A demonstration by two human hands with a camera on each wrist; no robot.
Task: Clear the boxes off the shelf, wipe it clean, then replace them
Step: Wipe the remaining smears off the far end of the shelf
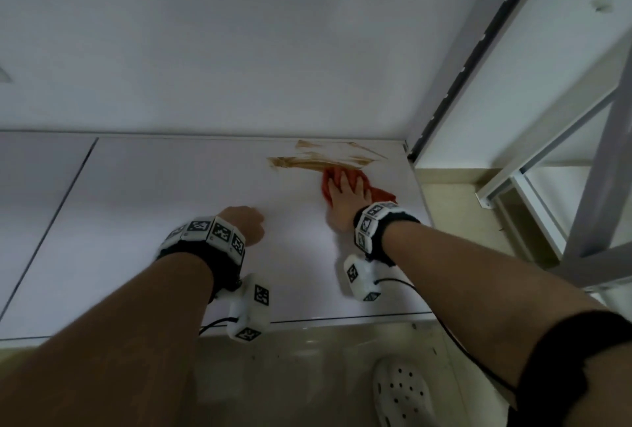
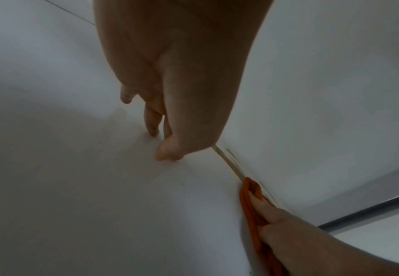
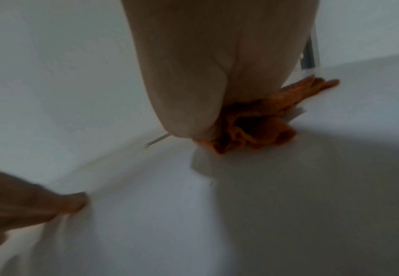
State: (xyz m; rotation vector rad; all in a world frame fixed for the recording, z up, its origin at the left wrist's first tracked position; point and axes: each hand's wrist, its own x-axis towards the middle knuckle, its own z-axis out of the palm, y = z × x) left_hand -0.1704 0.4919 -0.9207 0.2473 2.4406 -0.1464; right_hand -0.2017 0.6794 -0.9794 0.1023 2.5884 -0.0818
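White shelf (image 1: 171,221), brown smear (image 1: 318,161) at back. My right hand (image 1: 345,201) flat on cloth (image 1: 381,192); left hand (image 1: 244,225) loosely curled, fingertips down.

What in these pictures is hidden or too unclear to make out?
- Boxes: none in any view; where they went is unknown.
- Right hand on the crumpled orange cloth: right wrist view blurred, the palm hides its fingers.
- Brown smear on the white shelf: the part beneath the cloth is hidden.
- Left hand: head view hides its fingers.

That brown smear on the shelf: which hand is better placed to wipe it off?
The right hand. It already presses the orange cloth against the brown smear. The left hand holds nothing and rests on the shelf away from it.
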